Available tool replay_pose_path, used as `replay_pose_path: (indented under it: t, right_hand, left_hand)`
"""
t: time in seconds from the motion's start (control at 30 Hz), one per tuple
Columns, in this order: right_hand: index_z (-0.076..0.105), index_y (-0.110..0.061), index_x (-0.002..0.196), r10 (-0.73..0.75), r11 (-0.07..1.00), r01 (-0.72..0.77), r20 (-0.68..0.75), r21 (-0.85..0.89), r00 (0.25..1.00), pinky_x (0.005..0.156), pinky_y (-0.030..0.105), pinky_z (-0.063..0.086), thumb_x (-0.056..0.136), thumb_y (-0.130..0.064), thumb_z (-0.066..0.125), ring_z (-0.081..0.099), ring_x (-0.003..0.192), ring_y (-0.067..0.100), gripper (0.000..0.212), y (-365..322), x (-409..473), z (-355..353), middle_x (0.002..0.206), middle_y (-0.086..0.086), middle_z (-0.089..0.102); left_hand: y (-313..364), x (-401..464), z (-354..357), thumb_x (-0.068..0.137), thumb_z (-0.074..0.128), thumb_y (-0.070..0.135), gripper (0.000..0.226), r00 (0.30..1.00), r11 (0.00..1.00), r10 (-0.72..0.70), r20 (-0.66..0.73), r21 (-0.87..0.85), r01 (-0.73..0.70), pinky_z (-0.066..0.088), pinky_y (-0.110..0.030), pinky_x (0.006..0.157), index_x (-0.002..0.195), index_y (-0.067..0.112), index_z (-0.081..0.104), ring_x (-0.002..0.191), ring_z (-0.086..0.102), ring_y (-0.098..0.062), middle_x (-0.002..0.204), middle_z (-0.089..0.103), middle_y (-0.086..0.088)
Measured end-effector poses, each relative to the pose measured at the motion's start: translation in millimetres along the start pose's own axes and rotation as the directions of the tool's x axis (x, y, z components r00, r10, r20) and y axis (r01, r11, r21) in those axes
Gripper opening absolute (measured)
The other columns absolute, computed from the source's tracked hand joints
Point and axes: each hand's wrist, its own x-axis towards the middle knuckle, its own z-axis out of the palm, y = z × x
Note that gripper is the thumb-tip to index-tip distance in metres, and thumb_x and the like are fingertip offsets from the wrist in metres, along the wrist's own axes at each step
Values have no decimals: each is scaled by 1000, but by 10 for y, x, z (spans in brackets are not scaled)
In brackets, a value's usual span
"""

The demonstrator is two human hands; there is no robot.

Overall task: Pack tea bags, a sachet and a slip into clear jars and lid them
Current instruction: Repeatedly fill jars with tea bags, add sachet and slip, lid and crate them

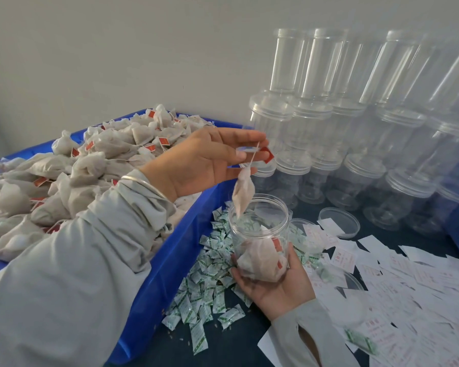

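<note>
the head view looks down on a dark desk (239,348) with a blue crate (170,266) at the left, heaped with pale tea bags (64,170) carrying small red tags. the left hand (210,160) reaches out over the crate's right edge, a silver bangle (141,182) at its wrist, and its fingers (245,154) pinch the string of one hanging tea bag (243,193), whose red tag (266,154) sticks out just past the fingertips. that bag dangles with its lower tip dipping into the mouth of an open clear jar (259,229). the right hand (273,282) cradles the jar from below, fingers curled round its base, thumb up the right side of the jar wall. the jar already has a few tea bags bunched at its bottom, a red tag showing through the wall. under and left of the jar lies a scatter of white-and-green sachets (204,282) on the desk, beside the crate. to the right spreads a litter of white paper slips (408,274) with red print. two loose clear lids (339,222) lie among them, one just behind the jar, the other further right. behind, against the pale wall, stand stacked rows of empty lidded jars (355,154), the upper ones leaning, blurred towards the right edge.
</note>
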Motion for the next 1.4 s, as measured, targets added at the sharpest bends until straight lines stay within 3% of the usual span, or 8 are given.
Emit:
replay_pose_path:
  t: [0.13,0.43,0.67,0.97,1.07,1.2,1.3,1.4]
  right_hand:
    - [60,-6,119,-1,1000,1,2,-6,1000,64,51,57,83,-63,48,57,101,41,68,5,-2,2,120,26,60]
    - [58,-6,123,3,1000,-3,10,-8,1000,64,51,57,84,-63,47,57,101,42,70,0,-8,3,120,26,59]
    - [60,-5,121,-6,1000,6,29,-4,1000,65,51,57,84,-62,48,59,97,43,69,1,11,-18,113,28,63]
    - [62,-6,116,-16,1000,16,59,4,998,67,52,57,85,-63,46,63,94,42,66,2,19,-35,106,27,67]
    - [62,-6,116,-18,1000,18,62,2,998,67,51,57,85,-64,45,66,88,41,68,0,15,-32,105,27,67]
    - [61,-7,118,-17,1000,17,51,9,999,67,51,57,85,-63,46,61,94,41,67,3,15,-26,107,26,66]
    - [61,-7,118,-19,1000,18,46,8,999,67,52,56,85,-62,46,60,95,42,66,0,10,-19,109,27,65]
    - [62,-7,117,-20,1000,19,39,11,999,65,52,57,85,-61,47,59,95,43,65,1,4,-14,109,28,64]
  left_hand:
    - [-30,1,37,78,47,-6,42,999,1000,-13,49,8,12,51,-33,88,117,7,58,118,59,-22,112,69,-3]
    - [-155,12,102,80,47,-9,46,970,990,-135,201,63,125,52,-36,89,120,10,58,125,52,-29,123,63,-10]
    - [-144,18,96,81,49,-9,48,975,980,-155,161,150,131,50,-35,94,125,10,55,123,54,-25,131,59,-7]
    - [-93,12,30,76,54,-2,45,988,958,-153,35,253,139,45,-40,103,119,10,60,125,53,-22,134,57,-5]
    - [-59,6,2,74,56,-1,39,992,968,-120,-37,215,125,48,-38,99,108,13,67,117,59,-20,125,63,-7]
    - [1,1,-49,76,56,-2,33,993,979,-60,-99,188,78,50,-38,95,104,10,68,107,64,-19,106,70,-2]
    - [43,27,-114,83,51,-11,31,960,980,-6,-281,188,62,52,-35,92,99,9,68,95,67,-17,93,72,-2]
    - [69,60,-252,85,50,-13,31,838,963,55,-543,250,99,54,-32,87,88,11,69,86,67,-15,85,71,-1]
